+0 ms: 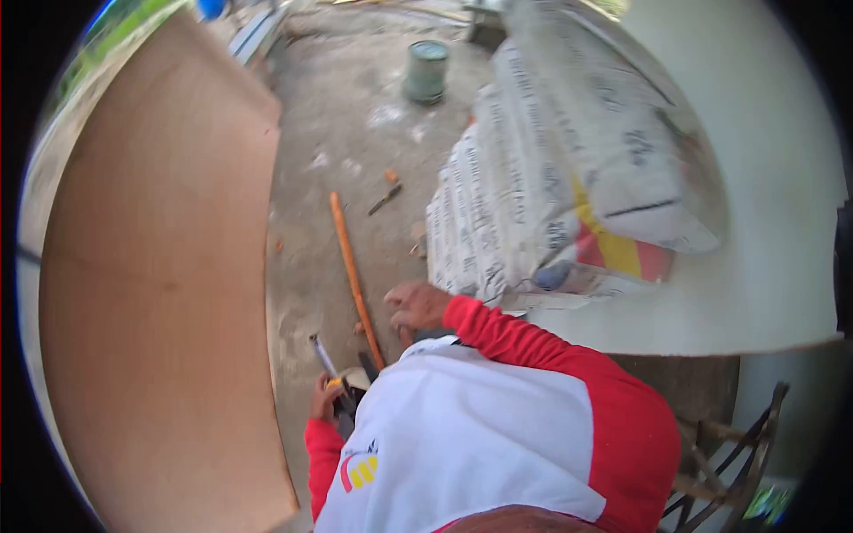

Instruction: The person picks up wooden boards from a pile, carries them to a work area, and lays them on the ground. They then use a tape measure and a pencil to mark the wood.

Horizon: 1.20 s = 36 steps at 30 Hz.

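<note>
Well, my left grip (327, 397) was closed around a small tool (335, 384), yellow and black, with a slim pale rod (324, 357) reaching up from it; I couldn't tell exactly what it was. It sat low down, between the brown board (169, 266) and my shirt (498, 409), close to the near end of the orange stick (351, 275). I judged it light and stiff, with a hard body that one hand could manage, and the body was the right place to hold it. The rod looked thin enough to bend or twist if squeezed, so I'd have kept pressure off its tip. Dust could have made the casing a little slick, though I couldn't judge its surface from there. My right grip (422, 305) had its fingers bent over near a dark thing (433, 335) beside my shirt; I couldn't tell whether they held it. The stick lay on the concrete floor (311, 133), rigid and probably light, best taken around its middle so that neither end would dip. The printed sacks (524, 169) beyond my right arm looked soft-skinned and heavy, a job for both arms from underneath.
</note>
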{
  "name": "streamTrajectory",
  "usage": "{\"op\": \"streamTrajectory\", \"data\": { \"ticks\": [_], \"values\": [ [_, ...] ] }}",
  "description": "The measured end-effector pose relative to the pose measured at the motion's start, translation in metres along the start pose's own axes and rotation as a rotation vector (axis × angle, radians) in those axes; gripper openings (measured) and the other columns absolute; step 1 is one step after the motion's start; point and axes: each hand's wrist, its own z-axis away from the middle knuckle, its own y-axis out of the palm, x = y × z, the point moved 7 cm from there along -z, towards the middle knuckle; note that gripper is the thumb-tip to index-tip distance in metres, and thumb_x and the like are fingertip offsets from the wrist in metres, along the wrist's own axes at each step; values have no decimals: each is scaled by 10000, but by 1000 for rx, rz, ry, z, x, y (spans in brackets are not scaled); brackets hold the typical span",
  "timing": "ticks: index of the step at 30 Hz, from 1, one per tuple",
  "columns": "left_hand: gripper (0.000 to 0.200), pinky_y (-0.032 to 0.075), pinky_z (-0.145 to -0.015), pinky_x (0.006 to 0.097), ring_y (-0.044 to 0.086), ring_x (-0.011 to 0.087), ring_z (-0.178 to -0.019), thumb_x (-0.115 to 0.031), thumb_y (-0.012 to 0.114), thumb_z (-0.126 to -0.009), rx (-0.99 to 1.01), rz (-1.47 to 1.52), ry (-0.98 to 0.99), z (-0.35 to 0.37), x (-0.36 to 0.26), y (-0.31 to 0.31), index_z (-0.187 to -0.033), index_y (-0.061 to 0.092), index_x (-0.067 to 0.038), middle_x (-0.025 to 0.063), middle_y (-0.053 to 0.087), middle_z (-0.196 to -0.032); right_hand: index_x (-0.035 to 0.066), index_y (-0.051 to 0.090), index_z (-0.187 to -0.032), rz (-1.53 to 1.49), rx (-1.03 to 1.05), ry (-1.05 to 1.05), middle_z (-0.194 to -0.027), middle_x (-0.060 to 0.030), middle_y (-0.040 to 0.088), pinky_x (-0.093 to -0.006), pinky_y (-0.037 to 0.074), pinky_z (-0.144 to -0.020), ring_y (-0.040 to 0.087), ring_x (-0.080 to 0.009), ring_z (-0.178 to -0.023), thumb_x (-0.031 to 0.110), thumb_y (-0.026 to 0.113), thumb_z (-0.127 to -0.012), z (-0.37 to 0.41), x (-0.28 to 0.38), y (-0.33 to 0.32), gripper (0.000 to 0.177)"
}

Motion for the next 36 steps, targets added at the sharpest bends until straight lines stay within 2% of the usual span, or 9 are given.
{"op": "streamTrajectory", "data": {
  "ticks": [6, 10, 14, 15, 19, 25, 29, 31, 36],
  "values": [
    [512, 475, -679, 284, 573, 146, -754, -154, 720, -672, -340, 154, -14, 29, 73, -73, -1097, 501, 30, 55, 586, -857, -15, 586, -1035, -125, 126, 182, -896, -145, 616, -328, 501, -675, 625, -237, -748, 182, 655, -732, -13, -7, 20, 368],
    [503, 473, -660, 280, 588, 151, -695, -269, 769, -603, -489, -198, -304, 80, 169, -135, -958, 593, 41, 80, 618, -850, -14, 576, -1080, -63, 401, 237, -919, -137, 623, -296, 504, -678, 630, -199, -739, 169, 665, -747, 1, -25, 83, 390],
    [637, 463, -824, 359, 579, 290, -960, -368, 764, -511, -480, -735, -345, 103, 225, -151, -981, 618, 35, 212, 606, -994, -14, 566, -1101, 14, 665, 296, -929, -143, 632, -303, 503, -708, 637, -207, -756, 177, 665, -750, 18, -43, 145, 411],
    [732, 411, -938, 399, 475, 370, -1139, -378, 769, -470, -403, -777, -306, 96, 249, -153, -1056, 604, 28, 256, 468, -1230, -13, 565, -1102, 48, 722, 305, -930, -145, 633, -305, 503, -711, 640, -212, -765, 176, 665, -750, 23, -50, 160, 412],
    [793, 364, -1010, 377, 366, 384, -1252, -333, 782, -451, -353, -710, -375, 78, 275, -168, -1148, 576, -14, 221, 118, -1441, -23, 557, -1108, 101, 823, 395, -947, -164, 635, -313, 502, -722, 650, -235, -803, 182, 653, -761, 37, -95, 205, 414],
    [757, 395, -990, 362, 445, 370, -1198, -301, 785, -438, -367, -795, -335, 8, 280, -228, -1137, 603, -75, 220, 134, -1445, -21, 562, -1109, 206, 792, 497, -932, -171, 644, -339, 504, -725, 649, -259, -799, 215, 639, -771, 57, -149, 209, 420],
    [560, 491, -770, 335, 642, 251, -833, -278, 775, -470, 13, -535, -463, -33, 283, -231, -962, 666, -35, 155, 649, -950, -20, 565, -1120, 307, 793, 540, -904, -129, 651, -332, 501, -726, 642, -239, -777, 194, 641, -776, 73, -177, 191, 412],
    [499, 491, -682, 328, 634, 198, -697, -277, 773, -475, -36, -548, -479, -42, 293, -239, -895, 677, -27, 99, 663, -732, -10, 581, -1098, 334, 751, 575, -899, -139, 655, -359, 492, -752, 636, -269, -808, 236, 643, -760, 78, -187, 182, 423],
    [474, 500, -665, 318, 641, 212, -681, -237, 773, -477, -149, -520, -484, -11, 286, -230, -881, 677, -9, 113, 666, -763, -11, 576, -1093, 320, 718, 524, -909, -147, 654, -362, 489, -770, 633, -286, -832, 246, 647, -749, 79, -183, 172, 435]
  ]
}}
